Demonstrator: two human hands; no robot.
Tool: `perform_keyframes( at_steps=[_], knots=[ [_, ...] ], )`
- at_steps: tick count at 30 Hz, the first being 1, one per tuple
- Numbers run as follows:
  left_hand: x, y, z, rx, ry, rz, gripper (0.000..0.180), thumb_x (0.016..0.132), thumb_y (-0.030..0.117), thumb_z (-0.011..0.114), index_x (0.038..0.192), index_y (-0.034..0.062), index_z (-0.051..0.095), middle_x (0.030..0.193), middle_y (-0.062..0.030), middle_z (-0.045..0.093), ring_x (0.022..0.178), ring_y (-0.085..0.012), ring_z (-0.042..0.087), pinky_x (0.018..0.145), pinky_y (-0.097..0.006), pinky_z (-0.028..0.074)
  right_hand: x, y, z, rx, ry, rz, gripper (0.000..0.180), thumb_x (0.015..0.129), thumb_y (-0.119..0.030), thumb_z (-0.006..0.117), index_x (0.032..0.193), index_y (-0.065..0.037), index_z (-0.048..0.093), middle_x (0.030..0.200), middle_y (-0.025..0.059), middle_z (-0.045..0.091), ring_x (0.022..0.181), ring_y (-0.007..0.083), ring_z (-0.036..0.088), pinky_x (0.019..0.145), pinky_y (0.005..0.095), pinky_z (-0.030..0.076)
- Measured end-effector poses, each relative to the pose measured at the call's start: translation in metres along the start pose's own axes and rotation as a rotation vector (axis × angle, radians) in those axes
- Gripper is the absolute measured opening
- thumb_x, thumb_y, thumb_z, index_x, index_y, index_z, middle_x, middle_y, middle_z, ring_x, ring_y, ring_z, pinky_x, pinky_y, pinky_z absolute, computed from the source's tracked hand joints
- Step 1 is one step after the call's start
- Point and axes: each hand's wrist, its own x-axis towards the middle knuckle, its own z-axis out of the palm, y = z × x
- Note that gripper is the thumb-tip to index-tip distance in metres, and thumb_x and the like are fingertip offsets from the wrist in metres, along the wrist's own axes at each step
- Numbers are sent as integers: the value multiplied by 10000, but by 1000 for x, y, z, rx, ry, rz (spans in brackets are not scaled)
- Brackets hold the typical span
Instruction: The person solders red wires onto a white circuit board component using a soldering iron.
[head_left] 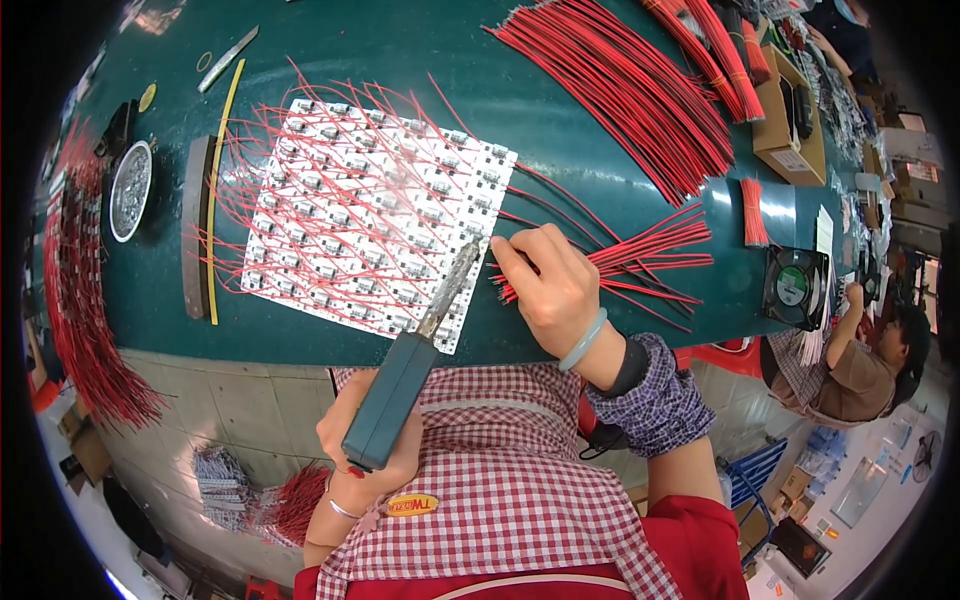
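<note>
A white circuit board panel (350,215) lies on the table, with rows of small parts and many thin red wires rising from it. My left hand (370,430) is wrapped round the green handle of a soldering iron (388,395). Its metal tip reaches the panel's right side, close to my right fingers. My right hand (553,285) is closed in a pinch at the panel's right edge on a red wire, whose end is mostly hidden by the fingers. Under and beyond that hand a loose bunch of red wires (655,245) fans out. Faint smoke drifts over the panel.
A large pile of red wires (620,90) lies at the back right, near a cardboard box (790,130) and a black fan (795,287). On the left are a dark bar (197,230), a yellow strip (226,180), a round dish (131,190) and wired panels (75,270). Another person (850,350) sits at right.
</note>
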Motion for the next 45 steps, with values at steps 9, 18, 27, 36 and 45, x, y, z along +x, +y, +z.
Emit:
perform_keyframes(
  at_steps=[9,18,27,36,45],
  knots=[
    [-13,-8,-1,43,17,-10,278,701,-54,725,978,-69,710,1014,-199,708,777,-302,730,660,-320,578,-1,-9,-11,149,98,53,535,579,133,644,1100,34,710,922,120,632,763,294,618,631,366,522],
    [-17,-9,-1,51,27,-7,280,709,-48,724,987,-73,705,1006,-195,709,786,-297,733,660,-323,577,-8,-17,-2,177,102,93,390,631,92,685,1016,28,686,878,103,620,724,238,617,573,330,507],
    [-12,-6,0,-77,17,-78,260,709,-48,716,967,-61,684,954,-152,713,775,-246,727,699,-301,564,-10,-16,1,154,50,72,318,684,17,686,1002,19,680,884,98,607,742,238,621,587,330,518],
    [-13,-6,-1,-76,-28,-103,221,695,-44,713,909,-46,658,845,-128,679,716,-226,695,662,-295,539,-10,-18,0,134,17,71,294,706,1,684,998,32,679,910,100,603,771,233,618,612,329,515],
    [-15,-7,-1,-98,-30,-132,231,690,-46,706,916,-56,660,858,-140,684,714,-236,701,654,-296,541,-11,-18,2,116,14,56,308,686,13,684,993,35,680,912,98,598,778,232,614,613,328,514]
  ],
)
